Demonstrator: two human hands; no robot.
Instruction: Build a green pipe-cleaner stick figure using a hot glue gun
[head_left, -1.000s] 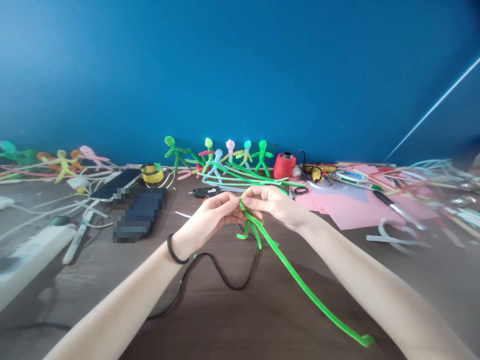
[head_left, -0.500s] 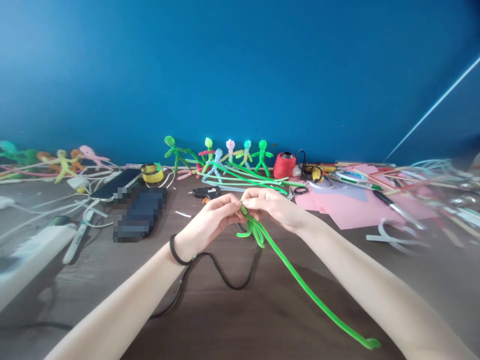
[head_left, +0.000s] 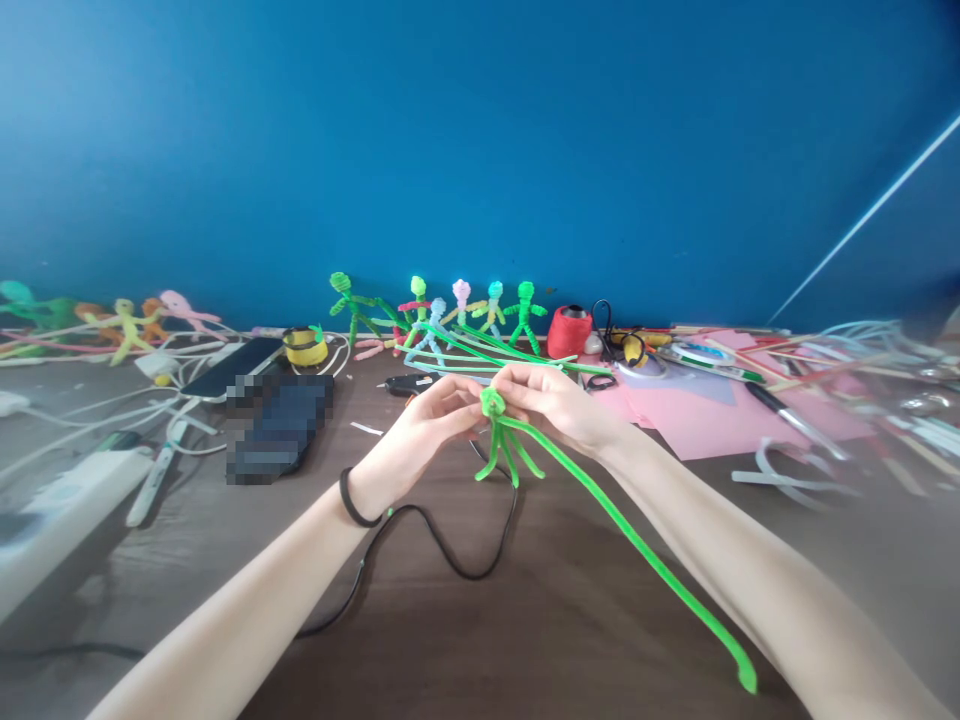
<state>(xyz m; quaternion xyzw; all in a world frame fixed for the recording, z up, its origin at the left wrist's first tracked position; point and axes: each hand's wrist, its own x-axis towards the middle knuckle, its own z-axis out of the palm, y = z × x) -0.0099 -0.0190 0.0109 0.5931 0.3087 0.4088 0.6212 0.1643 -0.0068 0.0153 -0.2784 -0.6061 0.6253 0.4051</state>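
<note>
A bright green pipe-cleaner figure [head_left: 493, 404] is pinched between both hands near the middle of the view. Its round coiled top faces me, and several short strands hang below it. One long green strand runs from it down to the lower right, ending near my right forearm. My left hand [head_left: 442, 415], with a black band at the wrist, grips the coil's left side with closed fingers. On the other side, my right hand [head_left: 551, 405] holds it with thumb and fingers.
Pipe-cleaner figures [head_left: 526, 315] stand along the blue wall, with loose green strands [head_left: 487, 350] before them. A black glue gun [head_left: 409, 384], phones [head_left: 281, 430], cables and a power strip [head_left: 75, 510] lie left; pink paper [head_left: 697, 415] and a marker [head_left: 795, 420] lie right.
The green figure has turned so its coiled top now shows between my fingers. The short strands have spread apart, and the long strand has shifted slightly.
</note>
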